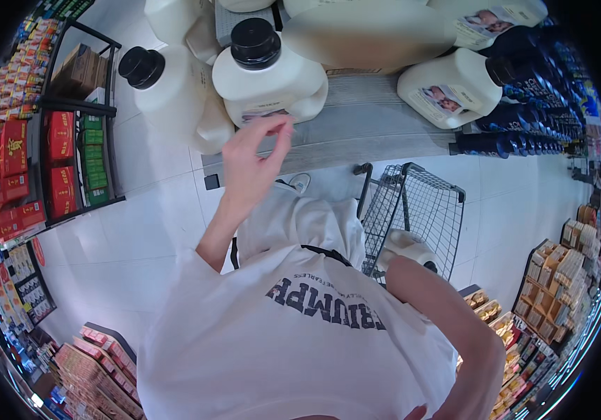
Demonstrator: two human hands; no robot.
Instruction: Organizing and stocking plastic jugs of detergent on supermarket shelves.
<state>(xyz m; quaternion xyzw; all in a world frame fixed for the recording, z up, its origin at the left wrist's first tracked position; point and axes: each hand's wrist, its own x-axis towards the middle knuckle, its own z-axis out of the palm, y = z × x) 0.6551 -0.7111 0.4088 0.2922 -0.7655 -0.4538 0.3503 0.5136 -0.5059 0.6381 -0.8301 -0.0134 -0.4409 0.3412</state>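
My left hand [258, 152] is raised in front of a white plastic jug [269, 79] with a black screw cap and an integral handle. Its thumb tip meets the fingertips, and nothing shows between them. Whether the fingertips touch the jug's label, I cannot tell. Another black-capped white jug [169, 100] stands to the left. A third jug [447, 89], tilted in the view, is at the right of the grey display ledge [379, 126]. My right arm is bent across my right side; only a bit of my right hand [416, 413] shows at the bottom edge.
A black wire shopping cart [426, 199] stands beside my right leg, with a white jug [405, 247] inside. Dark blue bottles [516, 144] line the right side of the display. Shelves with red boxes [61, 136] stand to the left. A blurred patch covers part of the upper jugs.
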